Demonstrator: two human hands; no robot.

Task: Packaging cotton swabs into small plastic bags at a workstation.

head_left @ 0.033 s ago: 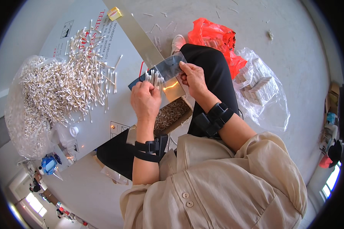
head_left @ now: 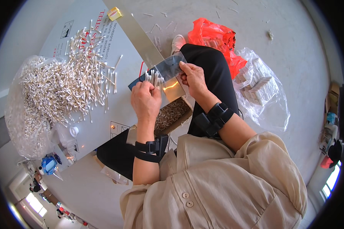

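Observation:
My left hand (head_left: 146, 100) is closed around a small bundle of cotton swabs (head_left: 154, 78), their white tips fanned out beyond the fingers. Just right of it, my right hand (head_left: 195, 79) pinches the edge of a clear plastic piece (head_left: 171, 65), perhaps a bag; its exact form is hard to make out. The swab tips lie beside the plastic, over a shiny metal surface (head_left: 174, 88). Below the hands is an open box (head_left: 187, 114) filled with small brownish pieces. On the table at left, a large heap of loose cotton swabs (head_left: 61, 86) spills from a clear bag (head_left: 17, 114).
A grey printed tabletop (head_left: 120, 42) carries a small yellow box (head_left: 114, 14) on its far metal strip. On the floor at right lie a red plastic bag (head_left: 202, 32) and a clear bag of white packs (head_left: 258, 87). Stray swabs (head_left: 156, 28) dot the floor.

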